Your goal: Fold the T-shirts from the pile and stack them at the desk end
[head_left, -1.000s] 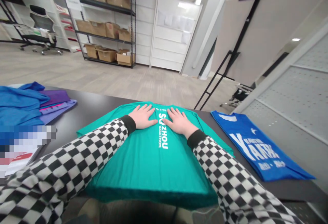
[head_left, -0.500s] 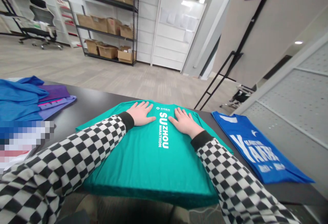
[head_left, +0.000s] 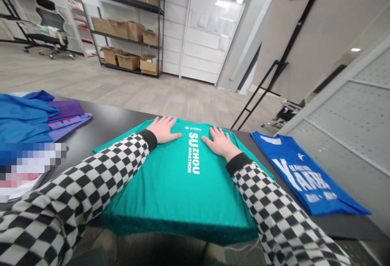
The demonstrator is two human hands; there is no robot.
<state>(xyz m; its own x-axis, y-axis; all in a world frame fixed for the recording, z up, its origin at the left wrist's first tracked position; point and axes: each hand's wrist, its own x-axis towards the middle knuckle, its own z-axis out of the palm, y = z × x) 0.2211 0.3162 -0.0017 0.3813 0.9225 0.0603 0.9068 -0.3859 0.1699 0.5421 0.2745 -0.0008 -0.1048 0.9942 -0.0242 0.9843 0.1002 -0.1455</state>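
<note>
While the left hand point(head_left: 163, 130) and right hand point(head_left: 222, 142) lie flat and apart, the green shirt point(head_left: 170, 189) under them hangs over the surface's point(head_left: 108, 115) near edge. Blurry stuff point(head_left: 30, 166) by the left edge may be cloth. Past the far edge, boxes point(head_left: 135, 31) sit on shelves point(head_left: 131, 2).

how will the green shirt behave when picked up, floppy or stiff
The green shirt is probably floppy, since its near end droops over the edge of the table. Its fine creases suggest thin, likely light fabric. Pushed, it might bunch up, being spread out wide.
</note>
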